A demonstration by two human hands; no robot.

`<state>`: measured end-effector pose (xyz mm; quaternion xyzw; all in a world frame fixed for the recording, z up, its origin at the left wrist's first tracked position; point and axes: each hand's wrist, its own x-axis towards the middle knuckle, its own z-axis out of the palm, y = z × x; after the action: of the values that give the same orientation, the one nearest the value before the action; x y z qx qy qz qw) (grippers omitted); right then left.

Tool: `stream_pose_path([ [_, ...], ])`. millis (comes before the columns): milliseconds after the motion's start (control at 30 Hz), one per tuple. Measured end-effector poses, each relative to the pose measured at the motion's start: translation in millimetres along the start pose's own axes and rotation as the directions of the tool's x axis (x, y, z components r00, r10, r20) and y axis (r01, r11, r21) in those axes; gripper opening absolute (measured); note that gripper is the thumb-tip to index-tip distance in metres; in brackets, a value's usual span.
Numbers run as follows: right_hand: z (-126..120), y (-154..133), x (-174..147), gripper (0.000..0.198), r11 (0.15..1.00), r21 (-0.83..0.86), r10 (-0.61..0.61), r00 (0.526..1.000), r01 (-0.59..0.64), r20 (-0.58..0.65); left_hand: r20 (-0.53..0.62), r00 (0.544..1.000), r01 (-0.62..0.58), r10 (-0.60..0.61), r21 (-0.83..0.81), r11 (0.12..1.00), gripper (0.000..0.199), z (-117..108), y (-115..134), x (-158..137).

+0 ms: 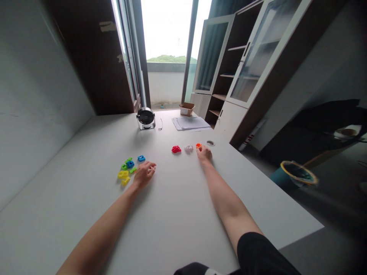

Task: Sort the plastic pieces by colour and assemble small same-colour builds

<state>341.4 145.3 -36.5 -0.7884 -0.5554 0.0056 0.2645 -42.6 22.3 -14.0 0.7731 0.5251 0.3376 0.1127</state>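
My right hand (204,153) is at the far right of the white table, its fingertips closed on a small orange plastic piece (198,145). Left of it lie a pile of white or clear pieces (188,149) and a pile of red pieces (176,149). My left hand (145,173) rests over the table with loosely bent fingers, and I see nothing held in it. Beside it are yellow pieces (123,174), green pieces (124,167) and blue pieces (141,158). Another bit of orange shows against the left hand's edge. The pieces' exact shapes are too small to tell.
A round black device on a metal stand (146,117) stands at the back, with a thin wire beside it. Papers (191,122) and an open cardboard box (187,109) lie behind the piles. A cable hole (210,143) is near the right edge; a bin (298,173) stands beyond.
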Motion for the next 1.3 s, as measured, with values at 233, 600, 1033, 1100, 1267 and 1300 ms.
stream_pose_path([
  [233,-5,-4,-3,0.026,0.999,-0.022,-0.031,0.998,0.033,0.063,0.007,1.0,0.002,-0.002,-0.003,1.0,0.017,1,1,0],
  [600,-11,-15,-6,0.03,0.992,-0.11,-0.044,0.979,0.067,0.197,0.029,1.0,-0.004,0.004,0.022,1.0,0.018,0,1,0],
  [1033,-11,-19,-5,0.035,0.984,-0.144,-0.065,0.962,0.106,0.264,0.035,0.999,-0.014,0.013,0.023,1.0,0.018,-2,5,1],
  [1100,-11,-19,-5,0.035,0.984,-0.14,-0.069,0.963,0.109,0.261,0.035,0.999,-0.009,0.008,0.019,1.0,0.018,-2,5,1],
  [1267,-10,-19,-7,0.033,0.996,-0.063,-0.054,0.98,0.067,0.19,0.012,1.0,0.006,-0.006,0.048,0.999,0.017,-2,4,0],
  [1300,-10,-18,-8,0.032,0.998,-0.031,-0.048,0.984,0.054,0.171,-0.008,1.0,0.013,-0.013,0.071,0.997,0.017,-2,3,0],
])
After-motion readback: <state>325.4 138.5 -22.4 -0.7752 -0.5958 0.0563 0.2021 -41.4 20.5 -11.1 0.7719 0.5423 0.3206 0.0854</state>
